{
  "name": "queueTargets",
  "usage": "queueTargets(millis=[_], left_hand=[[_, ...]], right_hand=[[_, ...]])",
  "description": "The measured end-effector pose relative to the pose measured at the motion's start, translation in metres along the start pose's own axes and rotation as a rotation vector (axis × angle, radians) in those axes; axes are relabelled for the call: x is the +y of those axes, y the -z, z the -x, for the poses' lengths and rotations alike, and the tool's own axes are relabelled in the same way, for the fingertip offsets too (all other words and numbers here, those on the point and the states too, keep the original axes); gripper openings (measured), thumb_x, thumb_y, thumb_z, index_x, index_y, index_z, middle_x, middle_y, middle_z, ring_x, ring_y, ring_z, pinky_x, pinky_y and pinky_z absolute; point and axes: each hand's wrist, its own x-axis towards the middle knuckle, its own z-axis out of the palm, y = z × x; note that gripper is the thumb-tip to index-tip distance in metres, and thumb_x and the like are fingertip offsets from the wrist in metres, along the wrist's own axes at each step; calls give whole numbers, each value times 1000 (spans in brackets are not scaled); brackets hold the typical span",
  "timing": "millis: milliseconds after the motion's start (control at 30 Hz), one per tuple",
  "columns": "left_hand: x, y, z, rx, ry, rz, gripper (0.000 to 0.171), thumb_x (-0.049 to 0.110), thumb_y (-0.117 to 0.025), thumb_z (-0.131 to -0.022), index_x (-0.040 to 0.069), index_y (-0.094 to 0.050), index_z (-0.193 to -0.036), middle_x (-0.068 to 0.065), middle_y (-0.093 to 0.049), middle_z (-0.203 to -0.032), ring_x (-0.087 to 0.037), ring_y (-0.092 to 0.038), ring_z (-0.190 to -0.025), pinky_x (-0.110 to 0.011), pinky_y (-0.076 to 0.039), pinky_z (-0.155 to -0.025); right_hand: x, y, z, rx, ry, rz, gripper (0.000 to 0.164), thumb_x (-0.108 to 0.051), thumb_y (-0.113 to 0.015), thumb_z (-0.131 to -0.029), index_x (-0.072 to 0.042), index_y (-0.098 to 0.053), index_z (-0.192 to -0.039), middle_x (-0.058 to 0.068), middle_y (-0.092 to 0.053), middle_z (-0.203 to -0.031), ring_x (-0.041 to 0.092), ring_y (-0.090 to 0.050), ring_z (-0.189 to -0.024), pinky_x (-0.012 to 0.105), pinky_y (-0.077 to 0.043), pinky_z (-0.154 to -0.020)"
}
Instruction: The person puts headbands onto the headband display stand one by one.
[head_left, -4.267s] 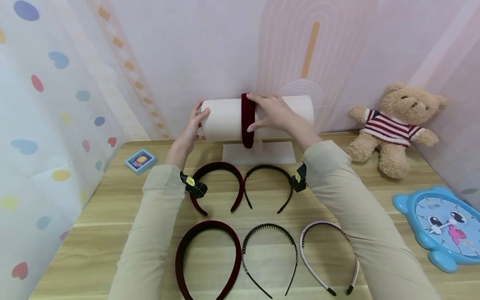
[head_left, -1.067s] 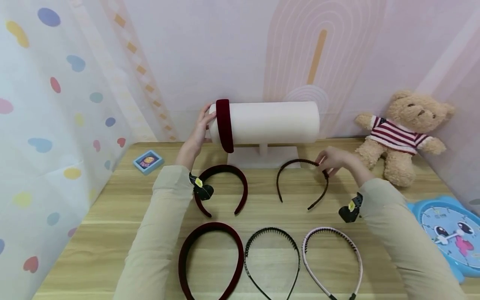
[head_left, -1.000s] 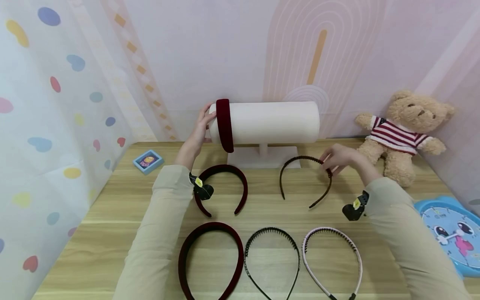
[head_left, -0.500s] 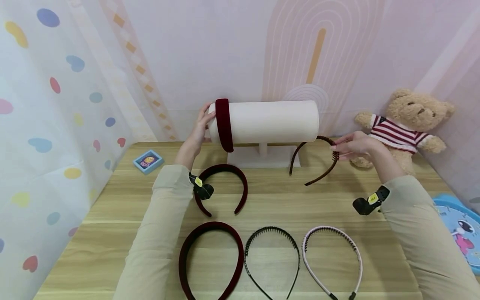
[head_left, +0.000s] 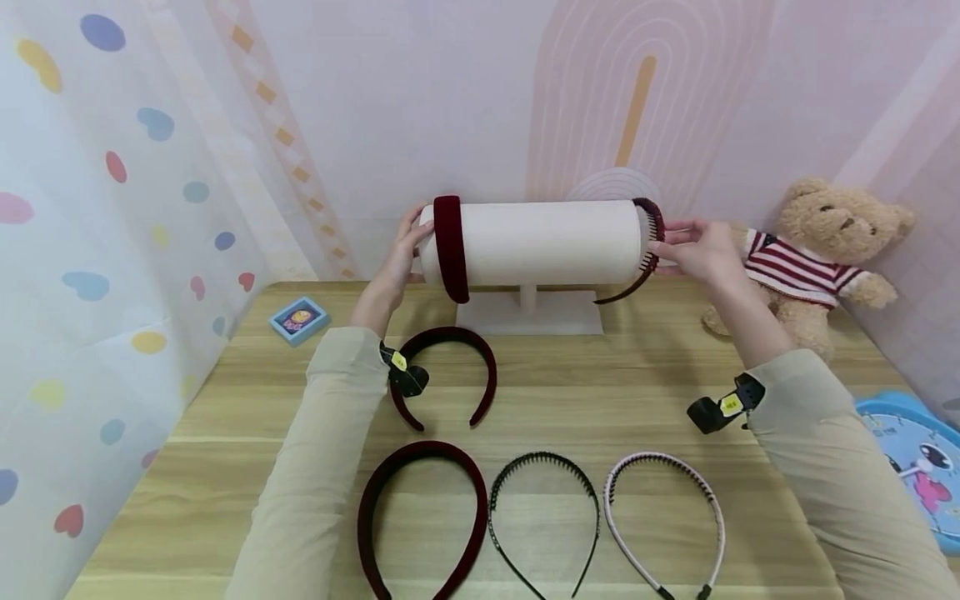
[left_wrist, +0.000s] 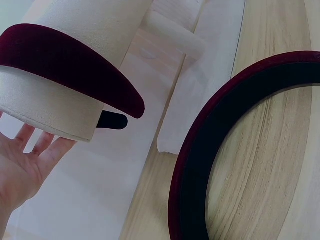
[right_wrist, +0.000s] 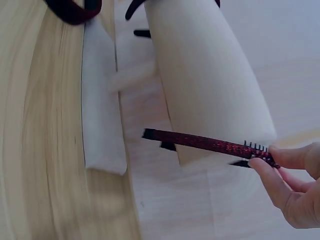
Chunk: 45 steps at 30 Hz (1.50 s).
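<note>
A white padded roll on a stand [head_left: 551,242] stands at the back of the table. Around its left end sits a wide dark-red velvet headband [head_left: 450,250]. My left hand [head_left: 396,262] holds that end, its fingers spread at the rim in the left wrist view. At the opposite end my right hand [head_left: 701,250] pinches a thin dark-red toothed headband [head_left: 654,233] between thumb and fingers. This headband stands upright and overlaps the roll's end face. In the right wrist view, its glittery arm [right_wrist: 200,141] crosses the roll's end, teeth near my fingertips.
A dark-red padded headband [head_left: 487,367] lies before the stand. Nearer lie a larger velvet headband [head_left: 367,521], a black toothed headband [head_left: 592,508] and a pink one [head_left: 720,517]. Around them are a blue frame [head_left: 299,321], a teddy bear [head_left: 806,258] and a blue clock [head_left: 911,458].
The wide velvet headband has shifted from the roll's middle to its left end. My right hand has lifted the thin headband off the table, up to the roll's right end. My left hand stays.
</note>
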Motion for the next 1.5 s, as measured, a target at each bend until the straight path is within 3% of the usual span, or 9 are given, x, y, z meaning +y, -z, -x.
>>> queueTargets(millis=[267, 400, 500, 567, 700, 833, 1000, 1267, 1500], left_hand=[[2, -3, 0, 0, -1, 17, 54, 44, -37, -92, 39, -17, -142, 2, -17, -150, -29, -23, -132, -56, -34, -97], [3, -5, -1, -5, -1, 14, 53, 44, -37, -92, 40, -17, -142, 2, -18, -150, -29, -24, -131, -55, -35, -95], [3, -5, -2, -8, -4, 10, 53, 44, -36, -92, 39, -18, -142, 1, -19, -149, -28, -26, -129, -53, -37, -93], [3, -6, -2, -6, -5, 10, 53, 43, -37, -92, 39, -18, -142, 2, -18, -149, -28, -26, -129, -53, -36, -93], [3, -8, -2, -8, -1, 12, 54, 42, -37, -92, 39, -17, -143, 4, -13, -152, -30, -21, -133, -56, -32, -97], [2, -11, -2, -15, 3, 15, 55, 42, -37, -92, 38, -16, -143, 6, -8, -153, -32, -14, -135, -59, -28, -100], [2, -12, -5, -24, -9, 18, 54, 42, -37, -93, 38, -18, -142, 4, -13, -151, -30, -21, -131, -57, -33, -96], [1, -9, -2, -14, -13, 4, 53, 44, -36, -93, 39, -17, -142, 1, -18, -149, -28, -26, -127, -52, -37, -92], [0, -8, -2, -9, -17, 5, 54, 44, -37, -92, 39, -17, -142, 3, -15, -151, -29, -25, -129, -52, -37, -92]], right_hand=[[-6, -15, 2, 92, 223, 119, 46, -7, -65, -82, 10, -49, -122, 5, -53, -90, -9, -52, -63, 19, -52, -55], [-6, -13, -2, 89, 256, 237, 51, -15, -68, -81, 7, -49, -122, 15, -55, -99, 4, -57, -75, 17, -51, -56], [-7, -4, -7, 6, 274, 353, 68, -25, -68, -81, -1, -36, -137, 22, -49, -123, 28, -56, -104, 31, -52, -80], [-7, 4, -13, -79, 309, 417, 80, -27, -68, -82, -6, -22, -145, 23, -34, -141, 40, -40, -124, 44, -41, -97], [-8, 19, -26, -252, 386, 518, 92, -28, -66, -84, -13, -2, -148, 16, -4, -154, 40, -10, -139, 56, -14, -109], [-12, 22, -30, -341, 387, 605, 91, -33, -65, -84, -16, -3, -148, 13, -1, -154, 35, -1, -140, 56, -7, -110], [-22, 5, -28, -361, 376, 662, 91, -35, -68, -81, -17, -10, -148, 17, -11, -153, 38, -9, -139, 57, -12, -109], [-45, -39, -31, -337, 509, 875, 90, -42, -70, -77, -12, -21, -146, 13, -25, -150, 36, -11, -140, 55, -5, -110], [-52, -62, -33, -324, 553, 924, 90, -41, -71, -76, -8, -23, -145, 14, -28, -148, 35, -17, -139, 54, -9, -110]])
